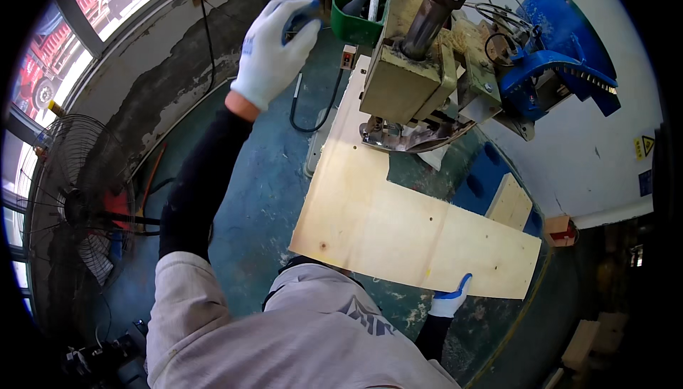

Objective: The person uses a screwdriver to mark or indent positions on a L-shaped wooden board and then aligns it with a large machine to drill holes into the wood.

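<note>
My left hand, in a white glove with a blue palm, is raised at the upper left, beside a green bin. Its fingers curve with the thumb apart, and nothing shows in them. An L-shaped plywood panel lies in front of my body, its narrow arm reaching up beside a machine head. At the panel's near right edge, my right hand grips it, thumb on top and the other fingers hidden underneath. The machine's metal foot hangs over the panel's inner corner; whether they touch I cannot tell.
The green bin holds hand tools. A blue drum with loose cables sits on the machine's right. A smaller wooden board rests beyond the panel. On the left stands a wire-caged fan. A black cable loops near the panel, and wooden blocks lie lower right.
</note>
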A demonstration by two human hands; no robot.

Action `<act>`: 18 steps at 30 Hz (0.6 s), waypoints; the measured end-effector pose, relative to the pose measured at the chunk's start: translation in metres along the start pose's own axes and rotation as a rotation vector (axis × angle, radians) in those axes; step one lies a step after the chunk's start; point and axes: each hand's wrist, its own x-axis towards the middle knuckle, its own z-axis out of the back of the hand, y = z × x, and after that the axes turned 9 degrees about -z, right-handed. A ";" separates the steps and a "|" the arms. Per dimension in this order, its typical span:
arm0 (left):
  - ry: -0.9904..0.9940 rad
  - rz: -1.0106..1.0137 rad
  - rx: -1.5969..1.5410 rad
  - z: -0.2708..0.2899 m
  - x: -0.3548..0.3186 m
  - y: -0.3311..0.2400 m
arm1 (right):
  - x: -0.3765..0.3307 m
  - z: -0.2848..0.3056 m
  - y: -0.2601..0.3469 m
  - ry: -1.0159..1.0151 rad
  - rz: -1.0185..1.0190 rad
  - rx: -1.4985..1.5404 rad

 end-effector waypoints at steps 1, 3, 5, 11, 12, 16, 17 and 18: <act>0.065 -0.123 0.157 -0.002 0.029 0.016 | -0.001 -0.005 -0.001 -0.004 0.004 -0.010; 0.250 -0.314 0.690 -0.022 0.070 0.028 | -0.004 -0.005 -0.004 -0.020 0.019 -0.017; 0.759 -0.025 0.770 -0.035 0.113 -0.003 | -0.007 0.005 -0.006 -0.043 0.032 -0.016; 0.810 0.174 0.659 -0.075 0.129 0.021 | -0.013 0.002 -0.017 -0.072 0.017 0.041; 0.733 0.104 0.696 -0.080 0.131 0.044 | -0.010 0.001 -0.022 -0.081 0.012 0.065; 0.304 0.345 0.006 -0.052 0.125 0.059 | -0.005 0.008 -0.022 -0.080 0.001 0.077; 0.087 0.342 -0.099 -0.046 0.120 0.058 | -0.005 0.008 -0.023 -0.073 0.000 0.064; 0.015 0.395 -0.352 -0.042 0.104 0.063 | -0.009 0.009 -0.018 -0.131 0.042 0.000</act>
